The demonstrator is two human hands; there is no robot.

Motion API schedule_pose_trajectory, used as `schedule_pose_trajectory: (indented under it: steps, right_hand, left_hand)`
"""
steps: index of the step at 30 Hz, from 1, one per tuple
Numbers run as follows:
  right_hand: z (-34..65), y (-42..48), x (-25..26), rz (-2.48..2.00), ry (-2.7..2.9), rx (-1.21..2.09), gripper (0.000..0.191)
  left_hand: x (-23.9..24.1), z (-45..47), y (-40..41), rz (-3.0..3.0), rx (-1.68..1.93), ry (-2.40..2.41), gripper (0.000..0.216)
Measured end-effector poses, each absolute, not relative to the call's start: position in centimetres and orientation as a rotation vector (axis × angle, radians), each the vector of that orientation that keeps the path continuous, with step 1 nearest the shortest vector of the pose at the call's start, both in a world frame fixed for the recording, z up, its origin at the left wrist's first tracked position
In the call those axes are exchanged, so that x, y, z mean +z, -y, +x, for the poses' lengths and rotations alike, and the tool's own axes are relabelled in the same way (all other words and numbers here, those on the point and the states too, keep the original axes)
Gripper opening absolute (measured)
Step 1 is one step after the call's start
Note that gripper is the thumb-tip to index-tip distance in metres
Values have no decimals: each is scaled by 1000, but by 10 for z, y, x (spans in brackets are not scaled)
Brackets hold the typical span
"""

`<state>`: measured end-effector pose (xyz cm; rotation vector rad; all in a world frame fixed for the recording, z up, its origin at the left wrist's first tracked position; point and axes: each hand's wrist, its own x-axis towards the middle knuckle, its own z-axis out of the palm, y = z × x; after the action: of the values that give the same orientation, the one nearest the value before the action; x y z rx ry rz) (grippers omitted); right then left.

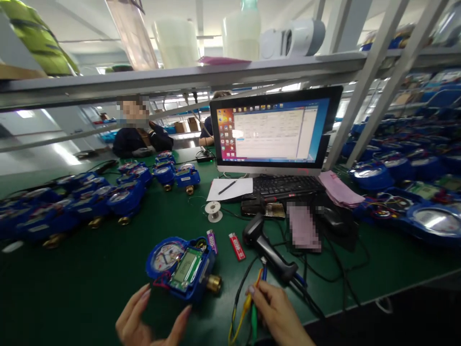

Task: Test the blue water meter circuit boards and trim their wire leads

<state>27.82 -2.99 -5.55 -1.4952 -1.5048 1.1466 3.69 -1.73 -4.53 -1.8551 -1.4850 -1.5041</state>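
Observation:
A blue water meter [182, 266] with an exposed green circuit board and a brass fitting lies on the green table [90, 283] in front of me. My left hand [146, 319] is open, fingers spread, just below the meter and not touching it. My right hand [277, 312] is closed in a pinch on thin coloured wires [252, 300], yellow, green and blue, to the right of the meter. A black barcode scanner [268, 250] lies just above that hand.
A red lighter [236, 246] and a purple battery [212, 240] lie by the meter. Rows of blue meters [108, 197] fill the left and right. A monitor [275, 129], keyboard [288, 185], paper with pen [229, 188] and wire spool [213, 210] stand behind. A person sits across the table.

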Motion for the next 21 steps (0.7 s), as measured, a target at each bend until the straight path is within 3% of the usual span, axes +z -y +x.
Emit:
schedule_pose_trajectory:
  steps: [4,11,21]
  right_hand:
    - [274,21,-53,-1529,1641,987,44]
    - [283,18,-65,-1466,1721,932,38]
    - [301,20,-84,-1352,1778,892,31]
  left_hand:
    - [-59,37,22,-1973,-1483,1658,106]
    - [-62,65,3,-1914,-1110,1461,108]
    - [-54,15,-16,-2072,-1127,1261,83]
